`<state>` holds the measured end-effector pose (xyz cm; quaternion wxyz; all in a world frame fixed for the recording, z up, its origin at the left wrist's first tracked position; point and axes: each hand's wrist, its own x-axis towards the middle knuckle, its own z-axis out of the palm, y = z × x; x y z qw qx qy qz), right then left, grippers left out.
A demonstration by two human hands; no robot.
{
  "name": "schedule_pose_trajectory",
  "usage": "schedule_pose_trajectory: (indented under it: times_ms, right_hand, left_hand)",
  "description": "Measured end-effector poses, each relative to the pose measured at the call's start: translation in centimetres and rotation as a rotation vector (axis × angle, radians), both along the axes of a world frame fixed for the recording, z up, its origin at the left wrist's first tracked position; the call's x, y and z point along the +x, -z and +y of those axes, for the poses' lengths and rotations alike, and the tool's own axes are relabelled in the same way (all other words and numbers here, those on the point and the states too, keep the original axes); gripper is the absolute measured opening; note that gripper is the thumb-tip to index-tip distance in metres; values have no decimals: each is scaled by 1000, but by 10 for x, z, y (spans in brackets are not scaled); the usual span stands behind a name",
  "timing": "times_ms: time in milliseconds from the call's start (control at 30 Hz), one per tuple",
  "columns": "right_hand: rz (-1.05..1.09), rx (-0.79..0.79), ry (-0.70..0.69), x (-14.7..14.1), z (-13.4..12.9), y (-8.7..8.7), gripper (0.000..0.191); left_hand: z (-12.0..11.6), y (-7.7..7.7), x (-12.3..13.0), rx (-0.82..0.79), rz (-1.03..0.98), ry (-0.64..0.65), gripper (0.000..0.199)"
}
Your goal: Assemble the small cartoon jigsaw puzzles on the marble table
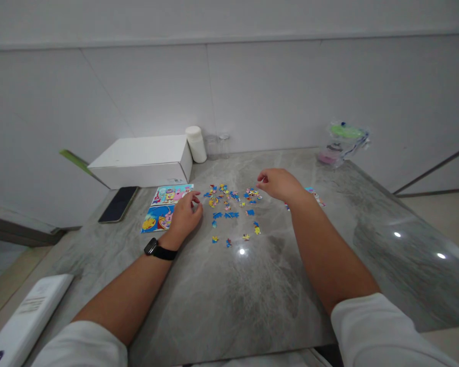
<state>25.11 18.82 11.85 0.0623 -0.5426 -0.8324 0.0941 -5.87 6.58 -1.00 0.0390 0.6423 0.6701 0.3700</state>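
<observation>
My left hand [186, 214] lies at the right edge of two cartoon picture cards [156, 219], covering part of them. Its fingers are loosely bent and apart, with nothing visible in them. Over the right side of a heap of small jigsaw puzzle pieces [222, 192] hovers my right hand [278, 183], fingers curled together; whatever they may hold is hidden. Nearer me, a few blue pieces [231, 215] lie in a row, and several single pieces, such as a yellow one [257, 230], are spread around. Another colourful card [315, 197] is partly hidden behind my right forearm.
A white box [141, 158], a white bottle [196, 144] and two clear glasses [224, 145] stand along the wall. A phone [118, 204] lies left of the cards. At back right sits a plastic bag [342, 142]; a long white case [30, 316] is at front left.
</observation>
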Motion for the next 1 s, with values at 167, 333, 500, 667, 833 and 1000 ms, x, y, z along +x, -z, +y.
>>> schedule_pose_trajectory:
  times_ms: [167,333,500,667,833,1000]
  right_hand:
    - [-70,-28,-33,-7,8,25,29]
    - [-86,41,5,-20,10,53,24]
    - [99,323,-57,-29,12,82,27]
    - [166,354,-44,-22,23,100,28]
    - [131,329,-2,-9,36,113,33]
    - [88,283,-44,-8,38,124,37]
  left_hand:
    - [-4,-1,4,17,46,31,38]
    - [-7,-4,9,33,68,37,35]
    - [-8,-3,9,29,94,38,35]
    - [-7,-2,10,-5,128,26,34]
    - [-7,-2,14,-24,131,25,32]
    - [-11,-4,17,-36,125,31,33]
